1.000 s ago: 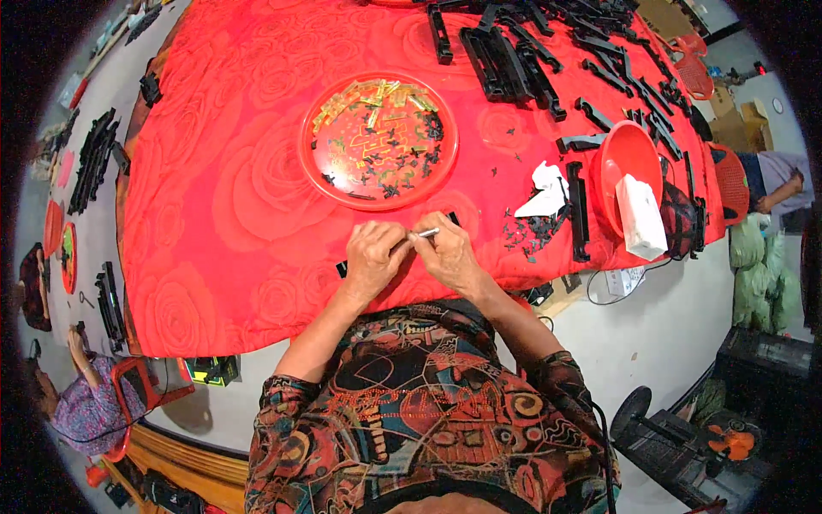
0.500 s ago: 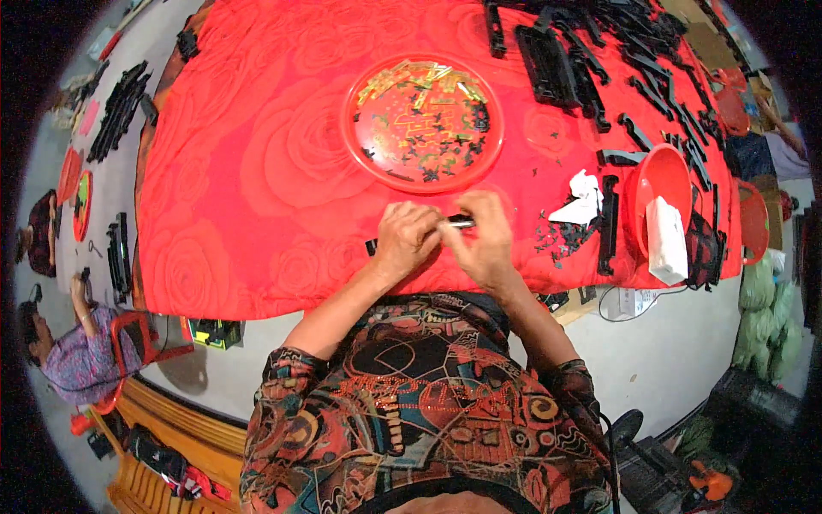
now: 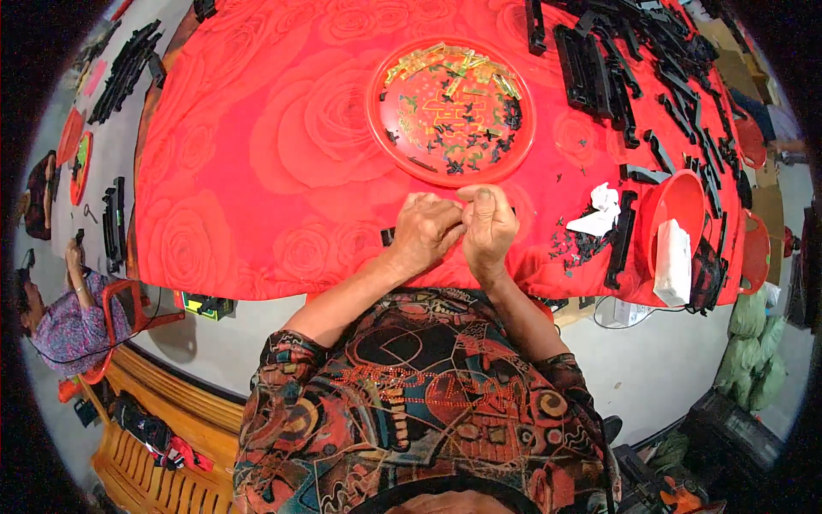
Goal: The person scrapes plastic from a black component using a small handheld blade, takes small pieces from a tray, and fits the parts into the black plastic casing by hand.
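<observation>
Both my hands meet over the red cloth, just below the round red tray (image 3: 373,128). My left hand (image 3: 425,230) has its fingers curled over a long black plastic part (image 3: 388,236); one end shows left of the hand, and a dark bit peeks out beyond my right hand. My right hand (image 3: 490,230) is closed, thumb and fingers drawn together against the left fingertips; whatever they pinch is hidden. Small black cross-shaped pieces (image 3: 458,164) and clear yellowish strips (image 3: 415,62) lie in the tray.
Long black plastic parts (image 3: 591,77) are heaped at the far right. Nearer stand a red basin (image 3: 681,201) and a white tissue pack (image 3: 674,261), beside crumpled white tissue (image 3: 598,212) and small black pieces (image 3: 578,244). Another person (image 3: 77,321) sits at a table on the left.
My right hand has turned and closed in against my left fingertips; the shiny dark piece seen between the hands is now hidden. The whole view has shifted slightly.
</observation>
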`<move>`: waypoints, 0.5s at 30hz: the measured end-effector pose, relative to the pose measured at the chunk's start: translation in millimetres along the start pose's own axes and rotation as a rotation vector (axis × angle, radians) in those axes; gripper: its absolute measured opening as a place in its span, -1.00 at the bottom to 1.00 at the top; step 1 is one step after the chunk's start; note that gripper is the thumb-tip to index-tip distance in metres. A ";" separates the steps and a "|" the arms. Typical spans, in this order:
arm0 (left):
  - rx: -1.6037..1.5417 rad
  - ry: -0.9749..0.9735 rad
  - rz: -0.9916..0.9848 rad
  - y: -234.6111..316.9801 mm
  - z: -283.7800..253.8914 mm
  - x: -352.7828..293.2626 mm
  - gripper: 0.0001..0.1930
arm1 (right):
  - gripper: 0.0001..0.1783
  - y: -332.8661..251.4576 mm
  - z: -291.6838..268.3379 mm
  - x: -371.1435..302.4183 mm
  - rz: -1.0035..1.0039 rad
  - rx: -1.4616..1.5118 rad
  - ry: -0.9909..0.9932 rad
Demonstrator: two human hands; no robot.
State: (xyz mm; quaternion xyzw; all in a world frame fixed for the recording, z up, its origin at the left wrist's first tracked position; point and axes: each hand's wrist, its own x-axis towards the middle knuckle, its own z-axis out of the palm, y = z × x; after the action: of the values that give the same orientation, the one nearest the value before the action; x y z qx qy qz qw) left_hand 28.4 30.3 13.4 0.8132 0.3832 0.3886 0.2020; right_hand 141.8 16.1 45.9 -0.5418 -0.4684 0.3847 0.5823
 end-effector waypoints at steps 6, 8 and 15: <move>-0.006 -0.027 -0.043 4.7 -2.5 4.0 -0.85 | -0.68 11.9 -6.4 -4.5 0.002 0.080 0.016; -0.007 -0.016 -0.044 5.5 -3.2 4.4 -0.85 | -0.63 11.0 -6.9 -4.1 -0.074 0.067 0.055; 0.045 -0.044 -0.015 3.3 -1.9 3.9 -0.84 | -0.65 12.2 -5.3 -4.8 -0.048 0.057 0.040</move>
State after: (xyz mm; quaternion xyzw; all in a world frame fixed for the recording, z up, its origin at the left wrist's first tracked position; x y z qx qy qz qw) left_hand 30.0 31.4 18.4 0.8231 0.3932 0.3603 0.1949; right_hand 146.4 11.5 33.3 -0.5212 -0.4583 0.3726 0.6160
